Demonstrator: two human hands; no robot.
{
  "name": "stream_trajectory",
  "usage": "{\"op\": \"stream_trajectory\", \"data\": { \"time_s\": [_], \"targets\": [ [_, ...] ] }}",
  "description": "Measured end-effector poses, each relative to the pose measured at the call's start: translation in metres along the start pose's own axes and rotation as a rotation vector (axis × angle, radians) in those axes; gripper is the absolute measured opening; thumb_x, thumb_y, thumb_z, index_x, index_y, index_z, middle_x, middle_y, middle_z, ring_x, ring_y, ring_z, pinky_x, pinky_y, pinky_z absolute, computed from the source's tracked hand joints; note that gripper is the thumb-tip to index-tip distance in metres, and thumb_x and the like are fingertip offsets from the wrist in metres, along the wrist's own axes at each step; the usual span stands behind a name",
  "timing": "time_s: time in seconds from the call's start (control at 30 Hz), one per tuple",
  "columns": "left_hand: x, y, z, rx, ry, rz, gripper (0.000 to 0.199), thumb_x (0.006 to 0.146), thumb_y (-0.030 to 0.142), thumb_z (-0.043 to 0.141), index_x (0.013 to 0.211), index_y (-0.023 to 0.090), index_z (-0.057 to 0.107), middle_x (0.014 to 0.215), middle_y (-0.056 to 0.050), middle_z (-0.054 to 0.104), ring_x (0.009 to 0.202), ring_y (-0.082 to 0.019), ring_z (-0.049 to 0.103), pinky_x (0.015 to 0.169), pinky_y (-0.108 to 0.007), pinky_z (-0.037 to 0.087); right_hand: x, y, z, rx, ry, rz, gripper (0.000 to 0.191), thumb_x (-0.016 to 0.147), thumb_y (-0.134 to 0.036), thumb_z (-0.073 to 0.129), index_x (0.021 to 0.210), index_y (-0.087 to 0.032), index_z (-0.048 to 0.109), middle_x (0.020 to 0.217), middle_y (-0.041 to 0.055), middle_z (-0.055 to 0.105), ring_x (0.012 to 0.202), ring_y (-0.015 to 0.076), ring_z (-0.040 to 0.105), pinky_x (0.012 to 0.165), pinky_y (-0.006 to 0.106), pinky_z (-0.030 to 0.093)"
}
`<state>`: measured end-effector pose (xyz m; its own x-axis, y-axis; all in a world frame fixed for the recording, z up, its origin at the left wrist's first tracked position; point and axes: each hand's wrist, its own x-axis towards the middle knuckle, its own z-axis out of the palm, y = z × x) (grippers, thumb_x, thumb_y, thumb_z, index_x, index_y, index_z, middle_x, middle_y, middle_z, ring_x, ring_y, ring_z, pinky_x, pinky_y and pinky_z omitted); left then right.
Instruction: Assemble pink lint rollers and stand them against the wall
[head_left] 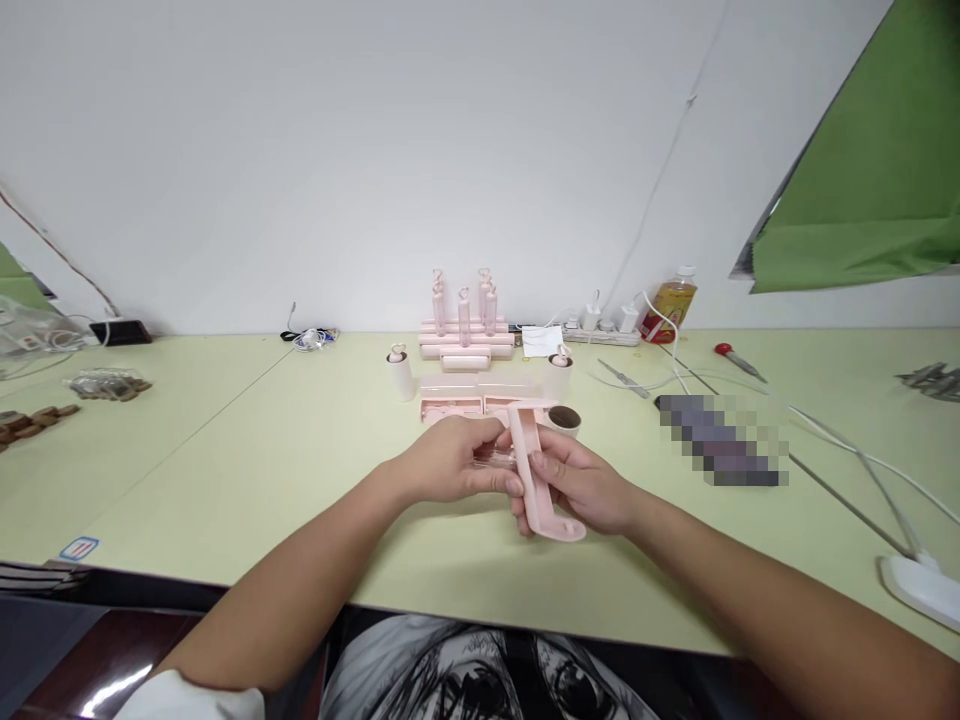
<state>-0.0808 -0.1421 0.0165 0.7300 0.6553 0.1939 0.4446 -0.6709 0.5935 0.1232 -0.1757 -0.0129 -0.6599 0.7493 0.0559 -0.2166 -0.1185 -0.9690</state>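
In the head view, above the near part of the table, both my hands meet at a pink plastic frame. This long, trough-shaped pink frame [527, 470] has end pieces and tilts with its lower end towards me. My right hand [581, 480] is closed around its right side, thumb inside the trough. Closed as well, my left hand [457, 465] grips a clear, pinkish tube-like part [493, 457], largely hidden by the fingers; its thumb tip reaches the frame's left side. Just behind the hands lie open pink trays [451, 407] and a white roll [564, 418] with a dark core.
Pink rollers with upright handles [464, 318] stand near the wall. Two white rolls [402, 375] hold ringed pink handles. To the right are tweezers [624, 378], a blurred dark object [716, 440], a screwdriver [739, 361], a bottle [670, 305], a power strip [604, 336] and cables.
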Motion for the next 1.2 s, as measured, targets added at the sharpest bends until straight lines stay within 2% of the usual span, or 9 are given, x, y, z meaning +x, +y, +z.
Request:
{"op": "stream_trajectory", "data": {
  "time_s": [0.37, 0.47, 0.57, 0.67, 0.73, 0.87, 0.93, 1.03, 1.2],
  "targets": [
    [-0.001, 0.002, 0.006, 0.09, 0.042, 0.064, 0.045, 0.082, 0.062, 0.054, 0.085, 0.017, 0.062, 0.071, 0.0, 0.06, 0.064, -0.012, 0.051, 0.059, -0.023, 0.036, 0.006, -0.002, -0.005, -0.084, -0.036, -0.043, 0.04, 0.084, -0.05, 0.064, 0.107, -0.019, 0.051, 0.072, 0.0002, 0.065, 0.061, 0.0148, 0.067, 0.056, 0.027, 0.053],
    [0.001, -0.001, 0.004, 0.146, 0.184, -0.073, 0.047, 0.08, 0.063, 0.055, 0.073, 0.017, 0.057, 0.062, 0.002, 0.055, 0.057, -0.011, 0.047, 0.054, -0.023, 0.031, 0.005, -0.009, -0.003, -0.139, 0.068, -0.139, 0.036, 0.083, -0.05, 0.065, 0.099, -0.02, 0.052, 0.07, -0.0008, 0.063, 0.057, 0.0134, 0.064, 0.055, 0.027, 0.052],
    [0.002, -0.011, -0.007, 0.137, 0.427, -0.242, 0.05, 0.08, 0.064, 0.054, 0.062, 0.018, 0.045, 0.055, 0.004, 0.046, 0.053, -0.01, 0.041, 0.051, -0.023, 0.028, -0.001, -0.02, -0.003, -0.183, 0.241, -0.256, 0.032, 0.085, -0.049, 0.062, 0.097, -0.021, 0.051, 0.068, 0.0, 0.064, 0.056, 0.015, 0.063, 0.057, 0.031, 0.053],
    [0.0, -0.017, -0.021, 0.073, 0.576, -0.276, 0.049, 0.079, 0.061, 0.057, 0.061, 0.018, 0.038, 0.056, 0.005, 0.041, 0.054, -0.009, 0.038, 0.052, -0.022, 0.028, -0.006, -0.027, -0.003, -0.22, 0.384, -0.331, 0.03, 0.086, -0.048, 0.062, 0.097, -0.022, 0.052, 0.072, 0.0019, 0.066, 0.06, 0.0167, 0.064, 0.059, 0.033, 0.054],
    [-0.002, -0.016, -0.025, 0.059, 0.516, -0.267, 0.044, 0.08, 0.055, 0.057, 0.062, 0.018, 0.041, 0.057, 0.004, 0.043, 0.054, -0.009, 0.04, 0.052, -0.022, 0.029, -0.006, -0.027, -0.003, -0.281, 0.404, -0.32, 0.029, 0.086, -0.047, 0.061, 0.094, -0.02, 0.056, 0.077, 0.0043, 0.066, 0.061, 0.0166, 0.064, 0.058, 0.031, 0.053],
    [-0.004, -0.003, -0.012, 0.134, 0.02, -0.096, 0.021, 0.081, 0.039, 0.058, 0.079, 0.019, 0.061, 0.072, 0.0, 0.062, 0.064, -0.013, 0.053, 0.057, -0.024, 0.036, -0.004, -0.022, -0.004, -0.401, 0.424, -0.312, 0.028, 0.087, -0.047, 0.06, 0.089, -0.018, 0.059, 0.079, 0.0056, 0.065, 0.063, 0.0163, 0.063, 0.056, 0.029, 0.053],
    [-0.004, 0.003, -0.001, 0.228, -0.156, -0.039, 0.021, 0.08, 0.034, 0.058, 0.096, 0.022, 0.065, 0.084, -0.002, 0.067, 0.073, -0.017, 0.059, 0.062, -0.026, 0.039, -0.003, -0.02, -0.004, -0.422, 0.444, -0.338, 0.027, 0.087, -0.046, 0.061, 0.088, -0.018, 0.06, 0.078, 0.0051, 0.065, 0.064, 0.0163, 0.063, 0.058, 0.029, 0.053],
    [-0.003, 0.004, 0.012, 0.387, -0.226, -0.099, 0.032, 0.082, 0.036, 0.054, 0.112, 0.026, 0.062, 0.087, -0.005, 0.067, 0.076, -0.022, 0.062, 0.062, -0.029, 0.041, -0.004, -0.02, -0.006, -0.412, 0.45, -0.361, 0.025, 0.086, -0.044, 0.063, 0.088, -0.019, 0.061, 0.078, 0.0048, 0.065, 0.065, 0.0161, 0.063, 0.061, 0.03, 0.055],
    [0.0, -0.005, 0.015, 0.472, -0.236, -0.161, 0.036, 0.085, 0.048, 0.049, 0.111, 0.027, 0.062, 0.094, -0.007, 0.063, 0.076, -0.024, 0.063, 0.061, -0.031, 0.042, -0.004, -0.02, -0.008, -0.404, 0.449, -0.368, 0.025, 0.086, -0.044, 0.063, 0.088, -0.019, 0.062, 0.079, 0.005, 0.065, 0.065, 0.0161, 0.063, 0.061, 0.031, 0.055]
  ]
}}
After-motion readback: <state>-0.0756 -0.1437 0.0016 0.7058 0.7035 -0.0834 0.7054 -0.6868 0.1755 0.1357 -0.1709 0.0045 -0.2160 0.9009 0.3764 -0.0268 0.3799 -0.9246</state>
